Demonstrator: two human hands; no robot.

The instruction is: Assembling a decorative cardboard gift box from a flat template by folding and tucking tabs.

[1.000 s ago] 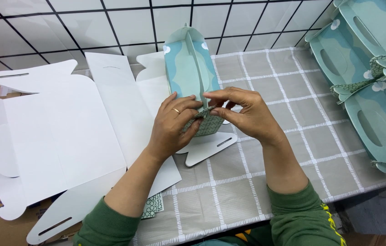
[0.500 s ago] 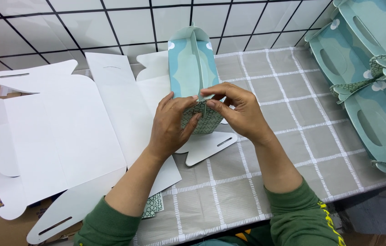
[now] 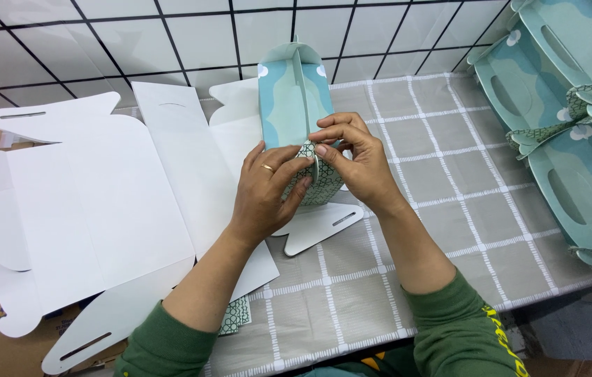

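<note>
White wall tiles with dark grout run behind a table [image 3: 449, 230] covered in a grey checked cloth, and we see both of our bare hands meeting near the middle of it. Between them stands a half-folded teal paper gift box [image 3: 296, 98] with a wavy two-tone pattern, upright on the cloth, its two arched handle flaps pressed together along the top. Our left hand [image 3: 264, 199], with a ring on one finger, presses against the near end of the box from the left, its fingers bent against a patterned end flap [image 3: 313, 178] printed with a green lattice. Our right hand [image 3: 355, 164] comes in from the right, and its grip is a pinch: thumb and fingertips closed on the upper edge of that same flap. The left grip we read as grasping the box end as well, fingers curled round it rather than spread. Under the box and to its left lies a large unfolded box blank [image 3: 100, 223], white side up, with slotted tabs reaching toward the table's near edge; one rounded tab [image 3: 320, 227] sticks out just below our hands. A small piece of lattice-printed card [image 3: 237, 315] peeks from under our left forearm. Well apart, at the right edge of the table, we see a stack of finished teal boxes [image 3: 568, 139] lying on their sides, cut-out handles showing.
</note>
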